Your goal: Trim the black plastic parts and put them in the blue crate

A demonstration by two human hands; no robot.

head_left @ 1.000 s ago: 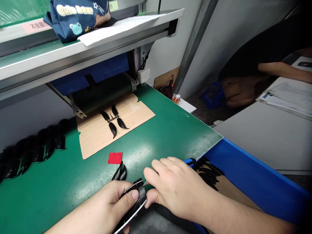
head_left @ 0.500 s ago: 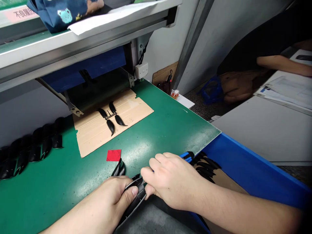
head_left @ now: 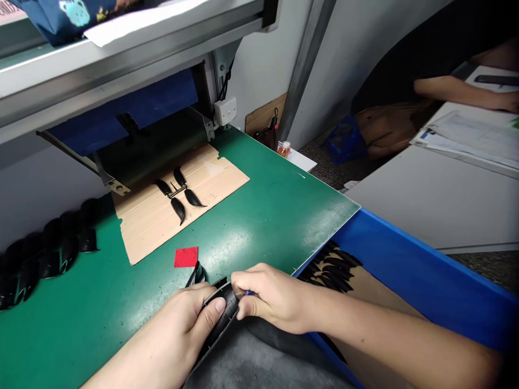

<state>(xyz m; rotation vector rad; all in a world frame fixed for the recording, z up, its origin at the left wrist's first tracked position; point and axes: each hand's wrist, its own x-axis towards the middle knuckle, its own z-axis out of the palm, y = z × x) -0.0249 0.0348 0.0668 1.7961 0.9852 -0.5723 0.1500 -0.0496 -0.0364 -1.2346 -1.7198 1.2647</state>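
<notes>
My left hand (head_left: 184, 319) grips a black curved plastic shell (head_left: 221, 324), thumb inside it and fingers around the outer side. The shell is tilted just over a dark grey cloth (head_left: 259, 356) at my lap. My right hand (head_left: 275, 297) is closed on a blue-handled utility knife (head_left: 248, 293) at the shell's far end. Most of the knife is hidden by the fingers, and I cannot make out its blade. Just beyond my left hand, a ribbed black plastic piece (head_left: 197, 275) stands on the green table next to a red square (head_left: 186, 257).
Black leaf-shaped parts on a sprue (head_left: 178, 189) lie on a cardboard sheet (head_left: 141, 237). Several glossy black pieces (head_left: 51, 265) line the table's left. A blue bin (head_left: 389, 254) at right holds dark parts (head_left: 332, 270) on cardboard. Overhead runs a metal-edged shelf (head_left: 133, 65). Another person's arm (head_left: 454, 89) rests on a desk.
My right hand has turned and drawn slightly down, so the knife's blue rear end no longer shows behind it. My left hand still holds the shell. The view has shifted slightly.
</notes>
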